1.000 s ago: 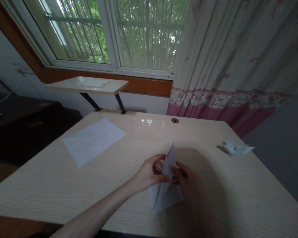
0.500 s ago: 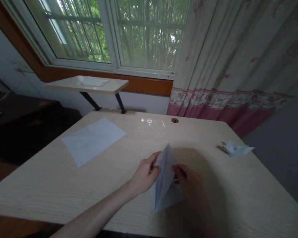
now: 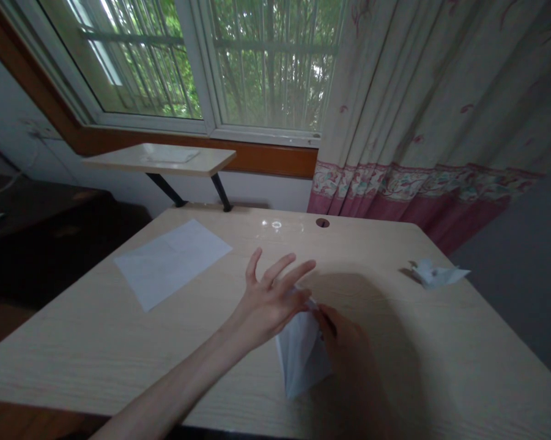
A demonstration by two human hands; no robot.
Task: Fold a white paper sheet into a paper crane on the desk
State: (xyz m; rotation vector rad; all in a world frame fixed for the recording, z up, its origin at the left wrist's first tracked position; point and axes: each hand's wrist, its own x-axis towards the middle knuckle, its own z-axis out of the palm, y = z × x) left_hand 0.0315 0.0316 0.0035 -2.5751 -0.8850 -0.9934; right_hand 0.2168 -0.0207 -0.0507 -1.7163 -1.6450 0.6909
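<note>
A folded sheet of white paper (image 3: 300, 357) stands over the front middle of the desk, its narrow point toward me. My left hand (image 3: 268, 305) reaches across its top; three fingers fan outward while the index finger and thumb pinch the upper edge. Beside it, my right hand (image 3: 342, 339) grips the paper's upper right side, fingers closed and partly in shadow. The two hands' fingertips nearly meet at the top of the paper, and the left hand hides part of that edge.
A flat white sheet (image 3: 174, 263) lies on the desk (image 3: 202, 293) to the left. A folded paper piece (image 3: 438, 275) rests near the right edge. At the back left a raised shelf (image 3: 202, 164) carries a white tray-like item (image 3: 169, 153). Behind hangs a curtain (image 3: 422, 177).
My left hand has moved from the paper's left side up over its top, spreading three fingers. The paper's raised peak has come down. My right hand keeps its grip, almost in place.
</note>
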